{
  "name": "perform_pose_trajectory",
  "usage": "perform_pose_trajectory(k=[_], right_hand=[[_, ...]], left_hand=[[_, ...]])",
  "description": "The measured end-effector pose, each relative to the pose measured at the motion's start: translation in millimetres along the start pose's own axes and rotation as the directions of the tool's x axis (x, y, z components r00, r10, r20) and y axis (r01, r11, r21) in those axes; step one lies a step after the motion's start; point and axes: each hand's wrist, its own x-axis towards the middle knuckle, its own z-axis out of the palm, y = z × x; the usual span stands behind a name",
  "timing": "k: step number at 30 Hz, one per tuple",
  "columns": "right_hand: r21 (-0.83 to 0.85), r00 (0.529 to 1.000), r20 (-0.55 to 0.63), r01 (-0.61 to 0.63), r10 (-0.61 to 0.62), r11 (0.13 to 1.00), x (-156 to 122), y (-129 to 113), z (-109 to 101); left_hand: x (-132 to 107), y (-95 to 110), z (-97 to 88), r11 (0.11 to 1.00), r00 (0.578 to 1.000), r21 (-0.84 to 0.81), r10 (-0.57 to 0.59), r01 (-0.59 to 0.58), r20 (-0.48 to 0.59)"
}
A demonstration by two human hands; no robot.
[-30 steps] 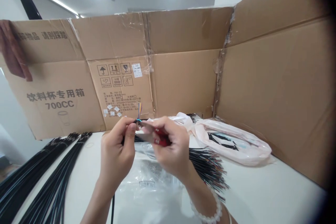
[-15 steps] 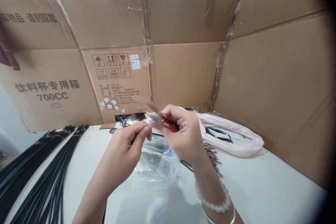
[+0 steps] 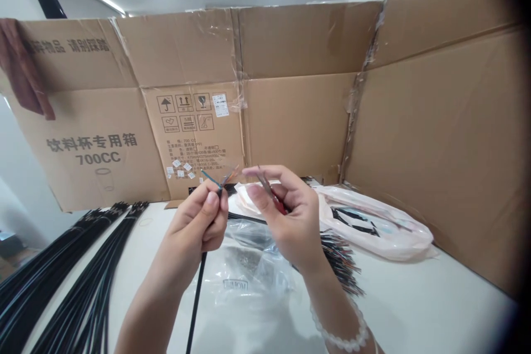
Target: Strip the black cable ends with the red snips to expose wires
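Between the thumb and fingers of my left hand [image 3: 197, 218] a black cable [image 3: 196, 304] is pinched near its end. Thin coloured wires [image 3: 224, 181], bluish and orange-brown, fan out above the fingertips, and the cable's black length hangs below the hand. My right hand [image 3: 288, 213] is closed around red-handled scissors [image 3: 279, 203], the index finger stretched along the metal blades toward the wires. The blades sit just right of the wire ends; whether they touch cannot be made out. Part of the handles is hidden in the palm.
Bundles of black cables [image 3: 89, 282] lie at the left of the white table [image 3: 257, 326]. A clear plastic bag [image 3: 249, 265] lies under my hands. Behind my right wrist are stripped wire ends [image 3: 342, 265] and a pale plastic bag [image 3: 385, 238]. Cardboard walls [image 3: 298, 121] stand behind.
The coloured wires now show spread out above my left hand. My right hand's index finger has straightened, and the scissors have turned. The camera view has shifted slightly.
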Motion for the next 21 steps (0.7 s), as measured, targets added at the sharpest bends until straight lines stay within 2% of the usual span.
perform_pose_trajectory(k=[3,8,13,18,21], right_hand=[[-0.063,0.996,0.01,0.09,-0.09,0.994,-4,2,1],[-0.211,0.976,0.059,0.218,-0.21,0.953,-7,-1,0],[-0.267,0.979,0.092,0.203,-0.185,0.942,-6,-5,-4],[-0.204,0.988,0.117,0.123,-0.101,0.971,-4,-5,-8],[-0.199,0.99,0.124,0.096,-0.072,0.975,-3,-5,-10]], left_hand=[[-2,1,2.0,0.996,0.998,-0.064,-0.062,0.063,0.017],[-5,1,2.7,0.997,0.997,0.045,-0.069,0.068,0.017],[-7,3,0.6,0.993,0.999,0.114,-0.026,0.022,0.029],[-7,3,0.4,0.988,0.998,0.146,0.053,-0.057,0.034],[-6,2,-2.6,0.971,0.996,0.222,0.085,-0.091,0.034]])
